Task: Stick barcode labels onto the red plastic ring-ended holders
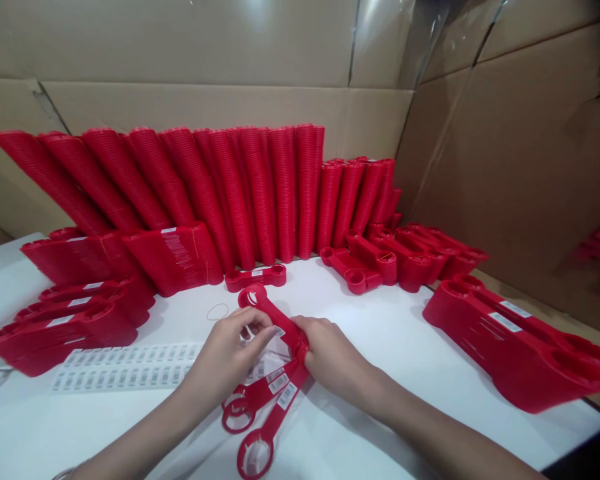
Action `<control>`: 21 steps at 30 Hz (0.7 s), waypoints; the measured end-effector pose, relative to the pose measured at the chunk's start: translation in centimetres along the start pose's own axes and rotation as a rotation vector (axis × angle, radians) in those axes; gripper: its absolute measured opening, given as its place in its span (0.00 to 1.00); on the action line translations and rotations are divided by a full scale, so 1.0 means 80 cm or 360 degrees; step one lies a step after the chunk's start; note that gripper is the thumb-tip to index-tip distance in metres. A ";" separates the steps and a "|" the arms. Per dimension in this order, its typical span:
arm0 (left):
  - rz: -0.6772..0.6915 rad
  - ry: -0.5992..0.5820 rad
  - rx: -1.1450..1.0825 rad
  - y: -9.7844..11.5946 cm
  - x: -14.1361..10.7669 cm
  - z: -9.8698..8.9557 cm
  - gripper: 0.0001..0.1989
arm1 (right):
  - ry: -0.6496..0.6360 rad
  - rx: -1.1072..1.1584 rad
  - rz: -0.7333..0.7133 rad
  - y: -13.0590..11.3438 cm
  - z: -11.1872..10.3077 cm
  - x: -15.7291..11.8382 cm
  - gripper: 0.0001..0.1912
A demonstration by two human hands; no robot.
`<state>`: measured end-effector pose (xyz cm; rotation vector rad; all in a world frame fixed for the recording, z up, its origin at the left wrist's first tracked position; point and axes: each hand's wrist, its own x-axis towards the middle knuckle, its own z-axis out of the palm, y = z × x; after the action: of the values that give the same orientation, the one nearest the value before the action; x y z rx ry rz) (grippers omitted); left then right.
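Several flat red plastic pieces with ringed ends (279, 392) fan out near the middle of the table, white barcode labels on some. My right hand (327, 347) is closed around their gathered ends. Above the fan, another red piece (275, 310) points up and left from that grip. Over its side, my left hand (240, 343) has thumb and forefinger pinched near a small white label (280, 331). A sheet of barcode labels (125, 367) lies to the left, partly beneath my left forearm.
Tall stacks of red pieces (255, 193) line the back. Shorter labelled bundles lie at the left (65, 327) and right (515, 340). One small bundle (256, 277) and a thin rubber band (217, 311) rest on the white table (360, 440). Cardboard walls (195, 53) stand behind.
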<state>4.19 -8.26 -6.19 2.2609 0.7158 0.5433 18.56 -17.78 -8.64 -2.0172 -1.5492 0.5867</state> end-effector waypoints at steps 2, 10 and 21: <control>0.0005 0.0037 0.0018 -0.001 0.000 0.001 0.11 | -0.0002 0.0020 -0.0008 0.000 0.000 0.000 0.18; 0.0214 0.0207 0.0221 -0.006 -0.004 0.011 0.09 | 0.0002 0.0047 -0.0053 -0.005 -0.001 -0.004 0.18; 0.0799 0.0551 0.1274 -0.034 0.011 0.016 0.13 | -0.0052 0.0094 -0.0064 -0.011 0.005 -0.008 0.16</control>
<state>4.67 -6.71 -8.89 3.1773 0.5820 1.0462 17.55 -18.18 -8.37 -1.9374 -1.5693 0.6452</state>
